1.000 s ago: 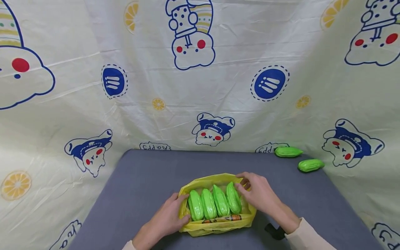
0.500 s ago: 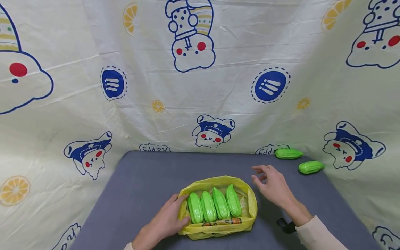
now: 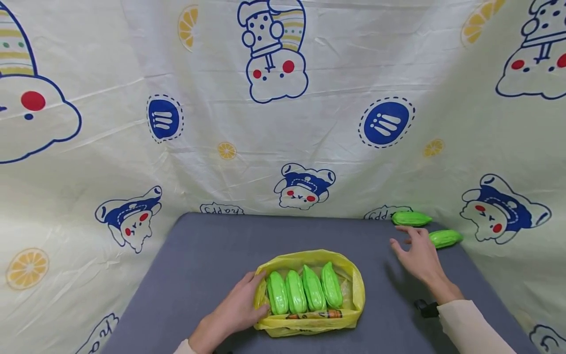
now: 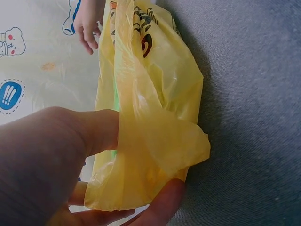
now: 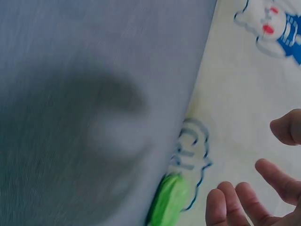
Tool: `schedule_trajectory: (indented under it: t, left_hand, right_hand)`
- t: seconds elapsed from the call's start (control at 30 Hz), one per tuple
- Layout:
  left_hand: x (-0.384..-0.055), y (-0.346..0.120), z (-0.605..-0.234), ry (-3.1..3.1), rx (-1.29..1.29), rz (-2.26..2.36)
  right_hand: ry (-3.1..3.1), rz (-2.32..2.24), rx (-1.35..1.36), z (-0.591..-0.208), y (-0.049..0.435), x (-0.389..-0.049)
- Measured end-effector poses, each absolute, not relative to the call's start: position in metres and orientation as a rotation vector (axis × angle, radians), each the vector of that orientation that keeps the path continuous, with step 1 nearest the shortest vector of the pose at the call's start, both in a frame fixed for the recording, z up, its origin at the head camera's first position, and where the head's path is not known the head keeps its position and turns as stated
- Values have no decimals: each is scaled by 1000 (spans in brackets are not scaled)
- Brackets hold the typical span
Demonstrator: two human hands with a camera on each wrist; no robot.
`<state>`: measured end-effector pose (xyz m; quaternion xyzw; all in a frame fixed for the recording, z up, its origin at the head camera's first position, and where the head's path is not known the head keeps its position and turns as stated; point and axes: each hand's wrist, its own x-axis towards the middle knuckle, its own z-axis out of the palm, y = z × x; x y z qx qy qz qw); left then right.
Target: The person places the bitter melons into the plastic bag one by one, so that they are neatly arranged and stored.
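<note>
A yellow plastic bag [image 3: 316,324] stands with its mouth open at the middle front of the table. Inside, several bright green ridged gourds [image 3: 313,290] lie side by side. My left hand [image 3: 232,307] grips the bag's left rim; in the left wrist view the thumb is inside and the fingers [image 4: 164,200] curl round the outside. Above the table at the right, my right hand [image 3: 420,255] is empty, its fingers spread. It is close to two loose gourds, a far one [image 3: 411,219] and a nearer one [image 3: 447,238] that it partly covers. One gourd [image 5: 169,200] shows in the right wrist view.
The grey table [image 3: 212,250] ends at a pale printed cloth [image 3: 256,128] hanging behind and at both sides. The loose gourds lie by the table's far right corner. A black strap piece [image 3: 426,309] is at the right wrist.
My right hand has left the bag's right rim and moved right and away from me, toward the loose gourds. The left hand keeps its grip on the bag.
</note>
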<state>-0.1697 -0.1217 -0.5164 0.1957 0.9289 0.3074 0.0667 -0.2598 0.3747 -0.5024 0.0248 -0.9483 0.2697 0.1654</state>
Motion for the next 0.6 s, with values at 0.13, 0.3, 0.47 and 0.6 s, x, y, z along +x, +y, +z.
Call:
schedule_trajectory:
  t: [0.13, 0.3, 0.47, 0.6]
  left_hand:
    - [-172, -121, -516, 2800, 591, 921]
    - [-174, -121, -517, 2806, 590, 926]
    - [-174, -122, -518, 2813, 582, 919]
    - [-175, -124, -517, 2797, 574, 932]
  right_hand:
    - [-2719, 785, 14, -509, 400, -267]
    - [-2711, 791, -47, -517, 427, -275]
    - [-2710, 827, -119, -524, 451, -286]
    - [-2714, 840, -174, -529, 469, -294]
